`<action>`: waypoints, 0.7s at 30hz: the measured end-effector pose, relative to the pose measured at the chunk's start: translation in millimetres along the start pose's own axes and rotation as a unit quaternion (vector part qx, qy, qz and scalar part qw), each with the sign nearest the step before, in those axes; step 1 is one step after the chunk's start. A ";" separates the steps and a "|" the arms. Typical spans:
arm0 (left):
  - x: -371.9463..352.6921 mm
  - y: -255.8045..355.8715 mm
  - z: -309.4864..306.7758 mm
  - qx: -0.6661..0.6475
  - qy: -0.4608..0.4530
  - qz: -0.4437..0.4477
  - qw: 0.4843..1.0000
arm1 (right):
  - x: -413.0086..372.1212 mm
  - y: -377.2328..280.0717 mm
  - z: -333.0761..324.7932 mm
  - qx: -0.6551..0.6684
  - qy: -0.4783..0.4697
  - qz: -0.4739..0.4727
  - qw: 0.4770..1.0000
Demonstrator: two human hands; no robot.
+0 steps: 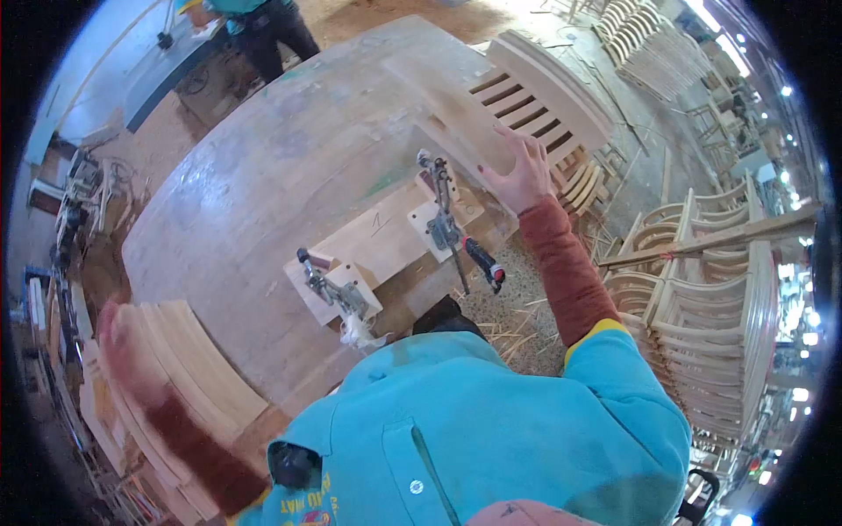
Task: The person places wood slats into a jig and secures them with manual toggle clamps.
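My right hand [524, 175] is stretched out over the table's right side with thumb and fingers apart. Just beyond its fingertips is a pale wooden board [452, 105], smeared by motion, beside a stack of slatted wooden panels [548, 88]. My left hand [112, 323] is a blur at the far left, over a pile of curved wooden pieces [189, 368]; its fingers cannot be made out. Between my arms lies a wooden jig board [377, 223] marked "1". A toggle clamp with a red and black handle [482, 263] and a second toggle clamp [338, 289] are mounted on it.
The large worn table [237, 193] fills the middle. Curved wooden frames [693, 307] are stacked on the right, with more at the back right [649, 44]. Another person [263, 35] stands beyond the table near a dark bench [171, 74]. Wood scraps litter the floor [517, 307].
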State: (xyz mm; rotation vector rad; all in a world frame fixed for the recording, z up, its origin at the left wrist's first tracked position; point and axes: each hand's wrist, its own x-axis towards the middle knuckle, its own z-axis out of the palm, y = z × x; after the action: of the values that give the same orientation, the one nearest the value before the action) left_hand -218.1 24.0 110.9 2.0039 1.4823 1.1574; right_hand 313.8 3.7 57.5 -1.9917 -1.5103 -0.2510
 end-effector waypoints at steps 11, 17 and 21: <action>64.0 132.4 227.1 -0.552 -0.136 -0.143 0.810 | -34.3 -133.1 -32.4 0.197 0.024 -0.094 0.976; 169.6 74.5 196.8 -0.412 -0.032 -0.097 0.906 | -97.5 -47.6 -67.6 0.168 -0.191 0.046 0.966; 194.5 -53.3 232.8 -0.203 -0.252 -0.089 0.942 | -132.7 -64.0 -52.5 0.206 -0.284 0.181 0.919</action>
State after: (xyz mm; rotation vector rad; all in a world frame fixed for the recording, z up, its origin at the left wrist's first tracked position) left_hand -44.9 258.6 11.7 1.6711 1.0383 0.7236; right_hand 222.4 -123.3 56.0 -2.0210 -1.3197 0.8013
